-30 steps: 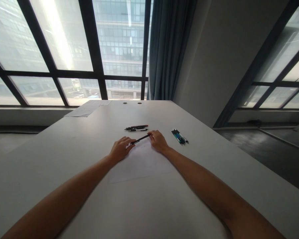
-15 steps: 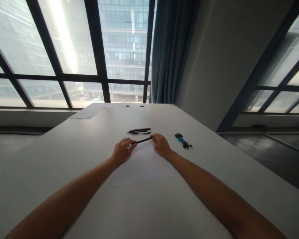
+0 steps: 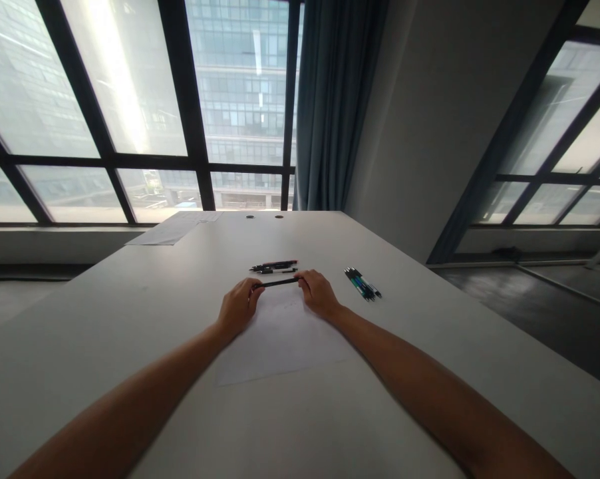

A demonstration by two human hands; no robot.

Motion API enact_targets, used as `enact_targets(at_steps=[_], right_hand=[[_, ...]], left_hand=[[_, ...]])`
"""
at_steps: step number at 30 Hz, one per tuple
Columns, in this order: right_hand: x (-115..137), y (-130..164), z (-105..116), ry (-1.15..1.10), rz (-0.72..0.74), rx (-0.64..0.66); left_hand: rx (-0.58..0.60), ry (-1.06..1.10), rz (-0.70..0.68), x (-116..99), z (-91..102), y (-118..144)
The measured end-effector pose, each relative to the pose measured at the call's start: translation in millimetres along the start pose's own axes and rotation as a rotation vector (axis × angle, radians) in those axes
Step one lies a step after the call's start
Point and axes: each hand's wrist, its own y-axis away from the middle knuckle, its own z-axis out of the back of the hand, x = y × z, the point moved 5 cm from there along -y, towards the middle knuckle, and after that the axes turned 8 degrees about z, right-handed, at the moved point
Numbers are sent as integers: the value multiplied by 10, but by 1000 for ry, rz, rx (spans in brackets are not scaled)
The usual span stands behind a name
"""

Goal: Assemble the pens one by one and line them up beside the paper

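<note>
Just below frame centre, the left hand point(image 3: 237, 307) and right hand point(image 3: 320, 294) pinch opposite ends of a black pen point(image 3: 279, 283), fingers point(image 3: 307, 277) closed on it. Paper point(image 3: 283, 342) lies lower on the counter point(image 3: 260, 426).

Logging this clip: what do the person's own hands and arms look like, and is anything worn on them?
The left hand and right hand are ungloved. The left forearm and right forearm are bare as far as the view reaches: no sleeve, watch, bracelet, cable or clear marking shows. A thin ring would be too small to tell.
</note>
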Motion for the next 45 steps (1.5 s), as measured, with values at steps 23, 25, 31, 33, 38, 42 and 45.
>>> enact_targets(at_steps=[23,25,31,33,38,42,45], right_hand=[[182,-41,66,-88,60,-113],[258,-59,39,-157,38,-105],[400,-74,-54,-293,11,7],[403,-72,-62,-292,42,23],[381,-66,-58,-259,108,16],[404,-66,-51,-205,182,18],[437,-63,-57,-202,228,23]], left_hand=[[-6,-207,-201,-204,21,24],[20,-224,-321,-293,4,60],[71,-217,-321,-263,-41,89],[77,-223,-328,-243,-50,94],[74,-236,-328,-226,-60,93],[80,-273,-313,-200,-74,82],[88,-322,-317,-192,-78,75]])
